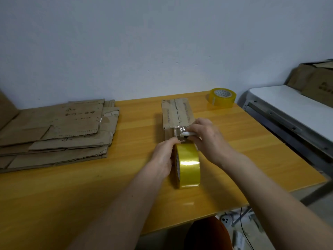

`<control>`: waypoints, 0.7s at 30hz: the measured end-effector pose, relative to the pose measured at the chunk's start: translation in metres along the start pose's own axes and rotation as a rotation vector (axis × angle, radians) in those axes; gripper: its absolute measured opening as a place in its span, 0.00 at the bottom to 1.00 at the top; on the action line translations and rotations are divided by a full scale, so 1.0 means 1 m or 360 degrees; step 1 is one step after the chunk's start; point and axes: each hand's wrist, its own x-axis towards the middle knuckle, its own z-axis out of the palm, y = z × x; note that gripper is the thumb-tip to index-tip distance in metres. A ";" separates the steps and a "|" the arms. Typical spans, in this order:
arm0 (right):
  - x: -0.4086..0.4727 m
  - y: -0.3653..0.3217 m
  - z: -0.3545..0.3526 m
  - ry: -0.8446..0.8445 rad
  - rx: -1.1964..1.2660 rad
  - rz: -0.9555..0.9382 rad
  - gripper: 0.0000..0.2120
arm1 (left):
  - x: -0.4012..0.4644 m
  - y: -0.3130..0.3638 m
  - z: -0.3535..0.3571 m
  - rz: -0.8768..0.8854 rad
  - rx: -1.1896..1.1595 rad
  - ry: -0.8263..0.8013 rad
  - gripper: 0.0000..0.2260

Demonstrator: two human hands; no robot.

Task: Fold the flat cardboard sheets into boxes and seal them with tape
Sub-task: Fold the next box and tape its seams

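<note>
Box print blurred, illegible.

L hand holds tape roll upright on bench; R hand grips white cutter at box end. Flat sheets lie left.

Yellow wood-grain table: stack of flat cardboard sheets at left; folded box at centre; spare tape roll at far right corner.

Two tape rolls: one at centre, another upper right. One folded box, one white cutter. One stack of flat sheets at left (sheet count unclear).
</note>
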 end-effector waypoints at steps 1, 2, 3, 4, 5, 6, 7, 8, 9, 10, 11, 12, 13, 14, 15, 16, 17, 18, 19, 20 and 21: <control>0.001 -0.002 0.001 -0.0009 -0.0022 -0.0041 0.12 | 0.001 0.000 0.000 0.0006 -0.0003 0.0005 0.01; 0.002 -0.003 0.001 -0.0020 -0.0063 -0.0081 0.11 | 0.002 0.000 0.000 0.0019 0.0002 0.0016 0.02; 0.003 -0.005 0.002 -0.0035 -0.0129 -0.0121 0.11 | 0.003 0.000 0.000 0.0034 0.0012 0.0026 0.02; 0.003 -0.006 0.003 -0.0046 -0.0210 -0.0161 0.12 | 0.004 0.000 -0.001 0.0045 0.0022 0.0032 0.02; 0.003 -0.007 0.003 -0.0044 -0.0277 -0.0193 0.12 | 0.005 0.000 -0.001 0.0053 0.0028 0.0033 0.02; 0.003 -0.005 0.003 -0.0028 -0.0318 -0.0210 0.12 | 0.005 0.001 -0.002 0.0059 0.0031 0.0030 0.02; 0.001 -0.003 0.002 -0.0010 -0.0345 -0.0209 0.13 | 0.005 0.001 -0.003 0.0065 0.0038 0.0027 0.01; -0.001 0.001 -0.001 0.0003 -0.0379 -0.0186 0.13 | 0.006 0.001 -0.004 0.0068 0.0046 0.0026 0.01; -0.004 0.007 -0.004 0.0004 -0.0419 -0.0141 0.13 | 0.006 0.001 -0.005 0.0067 0.0053 0.0028 0.01; -0.007 0.014 -0.007 -0.0001 -0.0446 -0.0080 0.12 | 0.006 0.001 -0.006 0.0064 0.0060 0.0027 0.02; -0.011 0.020 -0.010 0.0000 -0.0433 -0.0011 0.12 | 0.006 0.002 -0.007 0.0058 0.0068 0.0022 0.03; -0.014 0.025 -0.014 0.0012 -0.0376 0.0053 0.12 | 0.007 0.002 -0.008 0.0051 0.0076 0.0012 0.03; -0.017 0.027 -0.016 0.0042 -0.0283 0.0094 0.11 | 0.007 0.003 -0.008 0.0044 0.0080 -0.0001 0.03; -0.018 0.026 -0.018 0.0085 -0.0181 0.0103 0.10 | 0.008 0.003 -0.008 0.0037 0.0080 -0.0014 0.03; -0.017 0.024 -0.018 0.0118 -0.0100 0.0084 0.09 | 0.008 0.004 -0.008 0.0033 0.0078 -0.0024 0.03; -0.015 0.020 -0.017 0.0134 -0.0047 0.0049 0.08 | 0.009 0.004 -0.008 0.0033 0.0078 -0.0030 0.02; -0.012 0.016 -0.014 0.0136 -0.0017 0.0009 0.07 | 0.009 0.004 -0.009 0.0038 0.0080 -0.0036 0.02; -0.008 0.011 -0.012 0.0129 0.0000 -0.0030 0.07 | 0.010 0.003 -0.009 0.0043 0.0083 -0.0042 0.03; -0.004 0.006 -0.009 0.0116 0.0001 -0.0067 0.06 | 0.010 0.003 -0.010 0.0046 0.0086 -0.0047 0.03; 0.000 0.002 -0.006 0.0103 -0.0010 -0.0101 0.06 | 0.011 0.002 -0.010 0.0046 0.0090 -0.0048 0.05; 0.003 0.000 -0.004 0.0093 -0.0027 -0.0124 0.06 | 0.011 0.002 -0.011 0.0044 0.0093 -0.0047 0.06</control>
